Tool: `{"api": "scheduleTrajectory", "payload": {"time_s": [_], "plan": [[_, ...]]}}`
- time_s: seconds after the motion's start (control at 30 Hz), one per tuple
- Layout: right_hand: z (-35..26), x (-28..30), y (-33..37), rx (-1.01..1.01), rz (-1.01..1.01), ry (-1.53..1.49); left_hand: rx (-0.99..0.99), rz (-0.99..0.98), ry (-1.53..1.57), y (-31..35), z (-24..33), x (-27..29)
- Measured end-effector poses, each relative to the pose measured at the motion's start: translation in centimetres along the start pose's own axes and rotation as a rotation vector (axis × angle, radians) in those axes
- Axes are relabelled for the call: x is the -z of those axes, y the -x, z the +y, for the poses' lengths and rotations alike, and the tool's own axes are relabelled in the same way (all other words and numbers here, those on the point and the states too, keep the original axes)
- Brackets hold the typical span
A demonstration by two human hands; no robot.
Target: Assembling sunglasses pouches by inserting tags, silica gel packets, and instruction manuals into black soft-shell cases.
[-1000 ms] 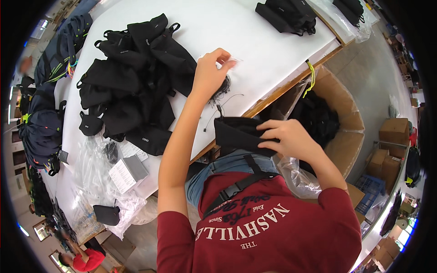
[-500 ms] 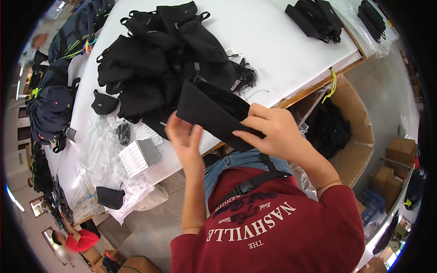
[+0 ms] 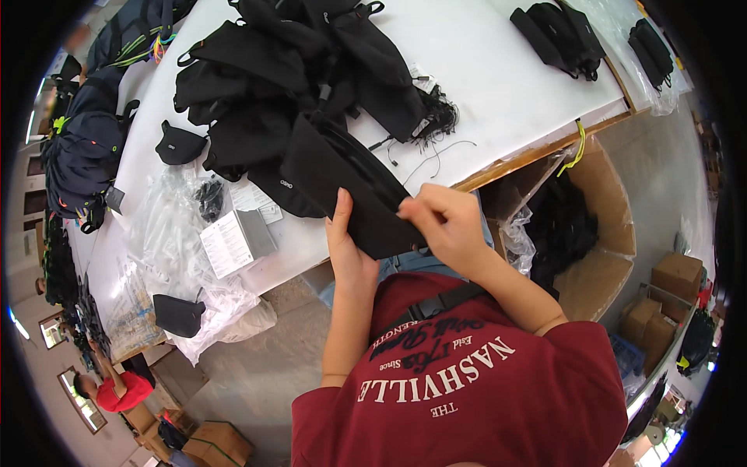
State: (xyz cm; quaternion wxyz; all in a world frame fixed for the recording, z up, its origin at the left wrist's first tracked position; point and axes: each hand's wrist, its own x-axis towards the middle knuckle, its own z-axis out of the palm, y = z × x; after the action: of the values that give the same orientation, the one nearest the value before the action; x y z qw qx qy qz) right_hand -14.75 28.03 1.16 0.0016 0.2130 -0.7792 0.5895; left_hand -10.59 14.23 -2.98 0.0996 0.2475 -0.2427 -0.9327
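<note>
A black fabric pouch (image 3: 336, 175) hangs tilted between my two hands at the table's front edge, its long top opening parted a little. My left hand (image 3: 352, 253) grips its lower side, with the thumb on the front panel and the other fingers mostly hidden. At the right end of the opening, my right hand (image 3: 451, 227) is closed in a pinch on the edge. Whether it holds a zip pull there is hidden. Just beyond lies a heap of black pouches (image 3: 249, 74) with small loops. A tangle of black strings (image 3: 440, 117) with tags rests beside the heap.
Clear plastic bags (image 3: 167, 233), a white card box (image 3: 233, 243) and a dark pouch (image 3: 179, 314) lie at the left. Several black pouches (image 3: 556, 39) lie at the far right. Below the table's right edge stands an open carton (image 3: 615, 210). Backpacks (image 3: 85, 152) line the far left.
The pouch has turned steeper and its opening has narrowed. My left hand has moved right and lower along it; my right hand has closed into a tighter pinch at the opening's end.
</note>
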Motion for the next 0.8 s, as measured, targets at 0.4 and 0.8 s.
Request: {"api": "scheduleTrajectory", "payload": {"time_s": [0.4,0.8], "plan": [[3.9,0.2,1.8,-0.609,-0.277,-0.433,-0.287,-0.136,-0.228,1.0,0.2,-0.1],[1.2,2.4,-4.5,0.165,0.258,-0.216,0.075,-0.188,-0.416,2.5,0.4,-2.2]]}}
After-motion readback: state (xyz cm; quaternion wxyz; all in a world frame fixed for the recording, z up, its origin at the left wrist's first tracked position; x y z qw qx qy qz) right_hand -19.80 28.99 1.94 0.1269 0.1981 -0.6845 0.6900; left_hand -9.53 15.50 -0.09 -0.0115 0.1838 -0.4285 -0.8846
